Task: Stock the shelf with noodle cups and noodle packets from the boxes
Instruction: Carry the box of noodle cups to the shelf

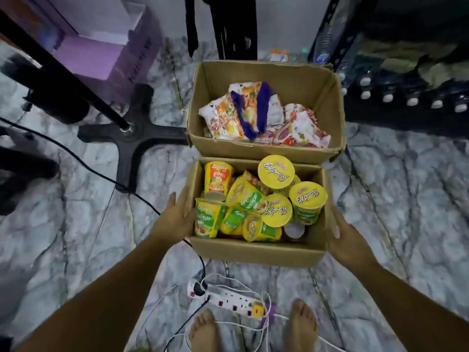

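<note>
Head view, looking down at a marbled floor [63, 237]. At far left a black stand base [132, 138] spreads its feet, and a dark cable [101, 175] runs from there toward the person.

The left hand [175, 217] lies flat against the left wall of the near box [256, 250], fingers straight and pointing away, curled around nothing. That box sits on the floor, open-topped and crowded with yellow-lidded noodle cups [276, 171], some upright and some tipped on their sides. Just beyond it, touching or nearly so, stands the far box [266, 72], holding a loose heap of noodle packets [228, 118]. A power strip [228, 301] with trailing wires lies on the floor between the near box and the person's bare feet.

The right hand [342, 235] mirrors the left, with straight fingers laid on the box's right wall (whether it presses firmly cannot be told).

At the far right stands a dark shelf [327, 34] with a row of bottles [411, 97] on its low level.

The step in hand looks like taking hold of the cup box with a hand on each side, before any stocking. The next move probably calls for an even squeeze and a level lift or slide toward the shelf, so the loose cups do not spill, and for feet kept away from the wires.
</note>
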Tool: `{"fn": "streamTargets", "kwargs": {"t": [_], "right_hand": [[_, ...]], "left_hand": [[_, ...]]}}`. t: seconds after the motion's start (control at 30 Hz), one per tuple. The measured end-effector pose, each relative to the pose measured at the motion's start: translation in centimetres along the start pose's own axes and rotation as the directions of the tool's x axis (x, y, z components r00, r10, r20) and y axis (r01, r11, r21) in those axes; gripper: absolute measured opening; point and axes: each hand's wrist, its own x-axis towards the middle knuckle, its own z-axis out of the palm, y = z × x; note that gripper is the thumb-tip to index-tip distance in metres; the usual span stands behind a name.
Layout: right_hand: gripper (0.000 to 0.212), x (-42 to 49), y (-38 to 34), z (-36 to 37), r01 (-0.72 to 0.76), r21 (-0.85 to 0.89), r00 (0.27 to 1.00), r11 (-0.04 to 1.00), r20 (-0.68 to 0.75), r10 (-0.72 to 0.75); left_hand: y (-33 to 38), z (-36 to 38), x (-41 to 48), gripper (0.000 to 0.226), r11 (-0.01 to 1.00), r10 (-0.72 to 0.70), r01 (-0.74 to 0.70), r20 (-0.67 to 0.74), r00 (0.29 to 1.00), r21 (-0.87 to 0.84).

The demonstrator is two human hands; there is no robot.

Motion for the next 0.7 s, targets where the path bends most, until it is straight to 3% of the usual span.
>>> {"fn": "streamTargets", "kwargs": {"t": [0.23, 0.4, 0.7], "right_hand": [[0.081, 4.3, 3.1, 4.8, 0.077, 0.098, 0.996, 0.992, -0.057, -0.072], [0.086, 5.3, 4.0, 5.7, 0.042, 0.030, 0.988, 0.999, -0.148, -0.037], [0.091, 6.6, 3.8, 6.3, 0.032, -0.021, 0.991, 0.999, -0.132, -0.034]], "left_hand": [[-4.1, 3.3, 6.9, 0.065, 0.995, 0.069, -0.073, -0.061, 0.996, -0.064], [-5.0, 3.9, 8.0, 0.069, 0.996, 0.067, -0.067, -0.003, 0.998, -0.057], [-5.5, 4.5, 8.6, 0.084, 0.995, 0.100, -0.099, 0.078, 0.992, -0.023]]}}
